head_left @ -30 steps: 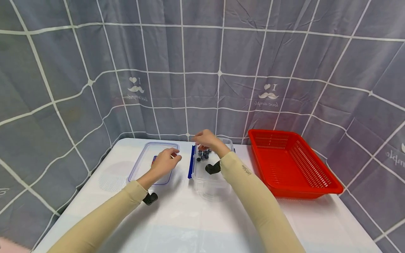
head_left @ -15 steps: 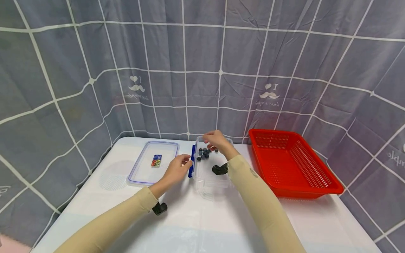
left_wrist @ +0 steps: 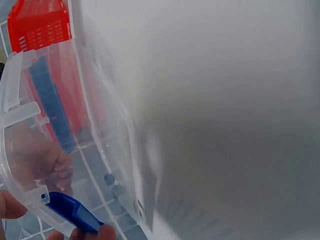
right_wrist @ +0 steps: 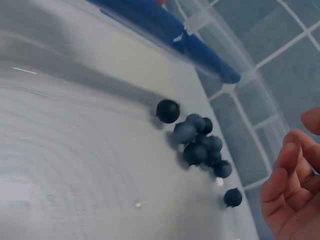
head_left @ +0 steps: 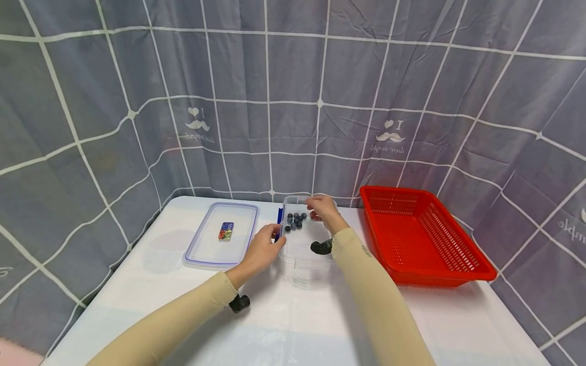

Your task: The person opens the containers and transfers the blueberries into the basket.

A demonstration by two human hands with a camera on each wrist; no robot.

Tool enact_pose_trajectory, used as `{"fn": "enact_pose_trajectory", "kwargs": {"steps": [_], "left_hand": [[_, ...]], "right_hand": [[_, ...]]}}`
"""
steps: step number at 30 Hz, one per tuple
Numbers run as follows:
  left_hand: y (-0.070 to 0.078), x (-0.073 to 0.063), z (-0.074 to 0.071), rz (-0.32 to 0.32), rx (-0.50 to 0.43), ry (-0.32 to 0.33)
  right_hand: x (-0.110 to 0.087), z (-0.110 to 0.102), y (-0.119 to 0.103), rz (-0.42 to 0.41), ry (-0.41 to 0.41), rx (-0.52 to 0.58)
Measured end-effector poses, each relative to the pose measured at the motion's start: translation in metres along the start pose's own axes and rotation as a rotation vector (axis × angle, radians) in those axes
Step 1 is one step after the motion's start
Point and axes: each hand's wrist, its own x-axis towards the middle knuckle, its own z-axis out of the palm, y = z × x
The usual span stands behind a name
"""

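A clear plastic food container stands in the middle of the table, with several blueberries bunched at its far left part. My left hand is at the container's left side and grips its edge. In the left wrist view, its fingers lie against the blue latch, with the thumb over by the rim. My right hand hovers above the far right part of the container. Its fingers are loosely bent, thumb and index apart, with nothing seen between them, beside the berries.
To the left lies a clear lid with a blue seal and a small fruit label. A red perforated basket stands on the right of the white table. A grey checked curtain hangs behind.
My left hand has moved right, from over the lid to the container's left edge. The right hand has shifted slightly right and nearer, uncovering more of the blueberries.
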Motion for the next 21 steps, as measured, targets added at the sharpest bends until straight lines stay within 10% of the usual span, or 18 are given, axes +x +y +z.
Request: {"fn": "enact_pose_trajectory", "kwargs": {"steps": [21], "left_hand": [[-0.004,-0.004,0.007,0.045,0.093,0.037]], "right_hand": [[0.011,0.007,0.019,0.112,0.135,-0.018]]}}
